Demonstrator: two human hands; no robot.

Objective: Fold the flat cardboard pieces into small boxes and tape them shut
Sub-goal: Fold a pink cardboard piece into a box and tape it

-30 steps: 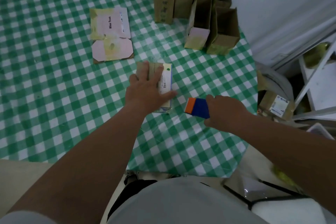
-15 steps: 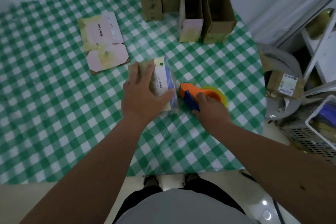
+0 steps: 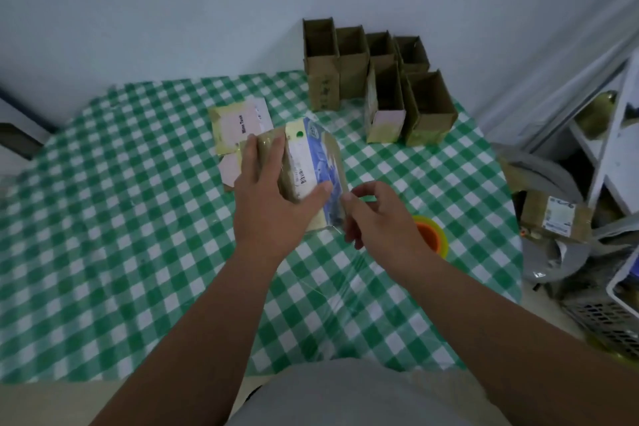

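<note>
- The step in hand looks like the taping of one small box [image 3: 313, 169]: the folding of this piece seems done, and the seam is being closed.
- The left hand [image 3: 273, 204] grips the box from its left side, fingers curled over the top face and thumb pressed on the near face, holding it tilted just above the middle of the table [image 3: 103, 218].
- The right hand [image 3: 377, 214] sits at the box's near right edge, thumb and forefinger brought together as if pinching a loose end of clear tape [image 3: 333, 221]; the tape is too faint to be sure it is held.
- A thin glossy film shows along the box's lower right edge, so some tape seems to be on already.
- Next move, as I judge it: press the loose tape flat round the corner while the left hand keeps the flaps shut, then rub it down so it does not lift.
- The tape dispenser [image 3: 430, 235], orange with a yellow-green rim, lies on the table just right of the right hand, near the right edge, untouched.
- The box is brown cardboard, with a printed white and blue label and a barcode on its upper face and a green dot near the far end.
- Finished open boxes [image 3: 380, 86] stand in a cluster at the far right corner.
- Flat cardboard pieces [image 3: 238, 128] lie beyond the left hand, towards the far edge, not yet folded.
</note>
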